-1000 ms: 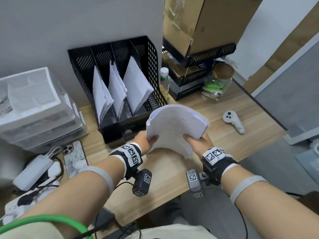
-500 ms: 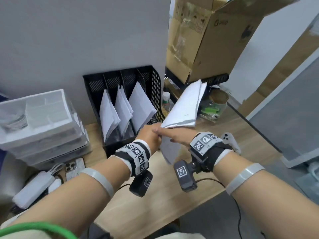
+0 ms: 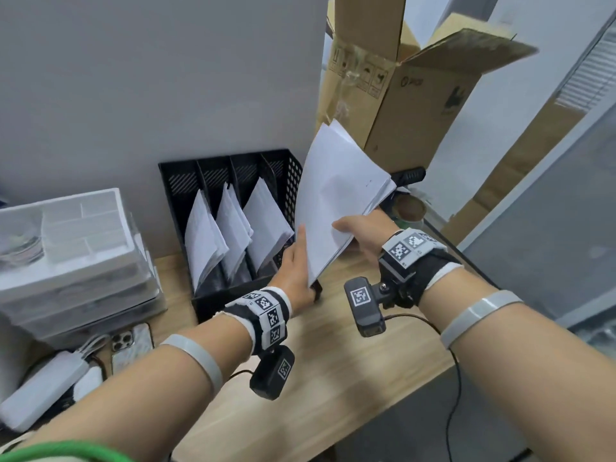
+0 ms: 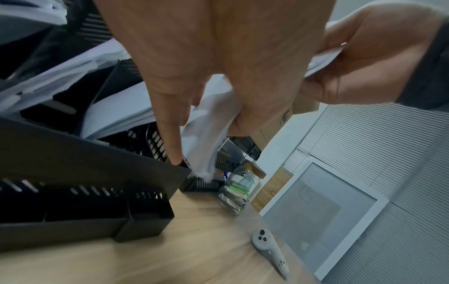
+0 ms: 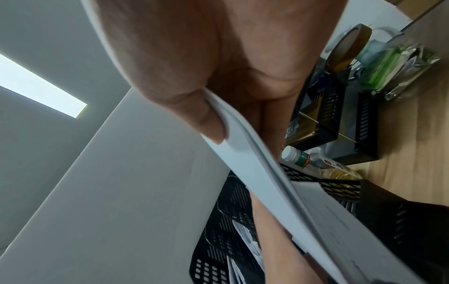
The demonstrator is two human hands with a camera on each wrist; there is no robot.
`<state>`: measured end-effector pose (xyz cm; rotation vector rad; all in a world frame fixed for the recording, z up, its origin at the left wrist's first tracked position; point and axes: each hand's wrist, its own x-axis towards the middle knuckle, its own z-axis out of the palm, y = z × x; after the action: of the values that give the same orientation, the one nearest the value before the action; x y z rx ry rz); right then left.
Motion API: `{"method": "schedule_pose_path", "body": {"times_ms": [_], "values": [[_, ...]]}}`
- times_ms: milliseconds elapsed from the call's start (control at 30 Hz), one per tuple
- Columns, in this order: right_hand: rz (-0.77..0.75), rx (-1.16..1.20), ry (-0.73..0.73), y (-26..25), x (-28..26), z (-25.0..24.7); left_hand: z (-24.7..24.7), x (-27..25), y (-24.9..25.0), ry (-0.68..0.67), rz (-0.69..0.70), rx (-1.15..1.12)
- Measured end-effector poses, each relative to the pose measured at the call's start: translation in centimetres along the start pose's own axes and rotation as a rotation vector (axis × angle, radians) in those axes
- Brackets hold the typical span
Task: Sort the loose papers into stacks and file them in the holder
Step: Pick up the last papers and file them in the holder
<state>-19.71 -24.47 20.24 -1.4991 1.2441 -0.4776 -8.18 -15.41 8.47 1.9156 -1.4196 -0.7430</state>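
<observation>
Black perforated plastic holder, four slots: three left slots each carry a leaning white paper bundle; whether the rightmost slot holds anything cannot be told. Head view: paper stack held tilted above the holder's right end. Left hand lies along the stack's lower left edge, fingers mostly hidden; right hand has its thumb on top of the lower right edge. Clear stacked drawer boxes stand left of the holder; a phone lies in front of them. Open cardboard box stands behind on the right. Surface is pale wood-grain laminate against a grey wall.

Left wrist view: left-hand grip is clamped on the stack's crumpled lower corner, one finger extended down to the holder's rim. Right hand pinches the stack at upper right. A white controller lies on the surface; a glass jar with green contents stands beyond.

Right wrist view: right-hand grip is clamped on the stack, thumb pressing the sheets' curved edge. A small bottle stands beside the holder's mesh wall.
</observation>
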Motion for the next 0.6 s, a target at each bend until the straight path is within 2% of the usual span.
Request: {"method": "schedule_pose_path", "body": {"times_ms": [233,400,600], "values": [[0.039,0.048,-0.020,-0.4,3.3,-1.1,2.4,3.2,-0.2,0.005,-0.034,-0.092],[0.051,0.090,-0.073,-1.5,7.9,-1.6,3.0,6.7,-0.6,0.080,-0.131,-0.060],[0.063,-0.003,-0.168,-2.7,13.1,-0.9,3.0,9.3,-1.0,0.158,-0.282,0.021]]}}
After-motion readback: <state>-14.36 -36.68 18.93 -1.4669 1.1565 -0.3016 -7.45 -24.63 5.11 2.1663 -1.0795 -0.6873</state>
